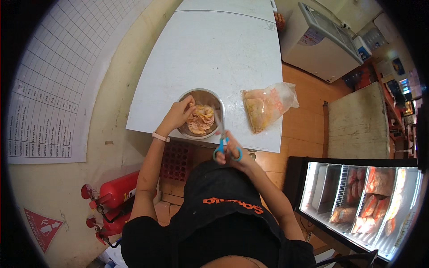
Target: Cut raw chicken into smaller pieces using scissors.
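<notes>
A round metal bowl [220, 100] stands at the near edge of the white table [214, 57], with pale yellowish-pink raw meat or skin [201, 120] in it. My left hand [179, 112] reaches over the bowl's left rim, its fingers pinching the upper left of that raw piece. In my right hand [234, 152] are scissors with blue handles [220, 147], fingers in the loops. Their blades point up over the right side of the bowl and look slightly blurred. Right of the bowl lies a clear plastic bag [268, 105] holding more pale yellow raw pieces.
A chest freezer [318, 50] stands at the upper right, a lit glass-door fridge [362, 201] at the lower right. Red fire extinguishers [117, 189] are by the left wall, beneath a posted printed sheet [47, 134]. A dark red egg tray [176, 160] sits below the table edge.
</notes>
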Motion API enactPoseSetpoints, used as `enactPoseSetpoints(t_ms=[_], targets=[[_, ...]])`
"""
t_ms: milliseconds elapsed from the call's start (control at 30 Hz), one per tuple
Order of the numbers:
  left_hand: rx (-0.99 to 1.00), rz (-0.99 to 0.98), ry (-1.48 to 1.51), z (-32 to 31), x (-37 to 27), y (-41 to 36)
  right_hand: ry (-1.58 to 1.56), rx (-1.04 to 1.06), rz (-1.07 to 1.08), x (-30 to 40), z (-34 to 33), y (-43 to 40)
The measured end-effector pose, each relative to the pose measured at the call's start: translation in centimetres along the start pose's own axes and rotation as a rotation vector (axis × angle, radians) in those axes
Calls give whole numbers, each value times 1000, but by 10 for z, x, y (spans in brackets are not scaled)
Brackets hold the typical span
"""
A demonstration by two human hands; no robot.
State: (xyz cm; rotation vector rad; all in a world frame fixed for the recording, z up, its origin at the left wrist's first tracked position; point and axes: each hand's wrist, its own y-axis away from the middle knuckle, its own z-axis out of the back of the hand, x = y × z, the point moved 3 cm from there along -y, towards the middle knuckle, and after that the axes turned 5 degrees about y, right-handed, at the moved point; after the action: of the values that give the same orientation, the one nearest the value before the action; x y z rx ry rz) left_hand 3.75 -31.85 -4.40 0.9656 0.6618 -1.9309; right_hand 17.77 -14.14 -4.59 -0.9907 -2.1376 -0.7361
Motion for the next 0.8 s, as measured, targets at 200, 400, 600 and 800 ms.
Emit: enactPoseSetpoints(t_ms=[200,400,600,800], targets=[[12,13,-4,-7,-13,-4,-273,-40,-431,-36,-17,-13],[218,181,371,-2,-38,14,-282,-105,-396,-29,-18,-31],[-22,115,469,-7,-39,35,-90,-165,-192,-11,-15,-46],[184,385,1027,-24,-37,46,172,-63,-73,7,-14,-41]])
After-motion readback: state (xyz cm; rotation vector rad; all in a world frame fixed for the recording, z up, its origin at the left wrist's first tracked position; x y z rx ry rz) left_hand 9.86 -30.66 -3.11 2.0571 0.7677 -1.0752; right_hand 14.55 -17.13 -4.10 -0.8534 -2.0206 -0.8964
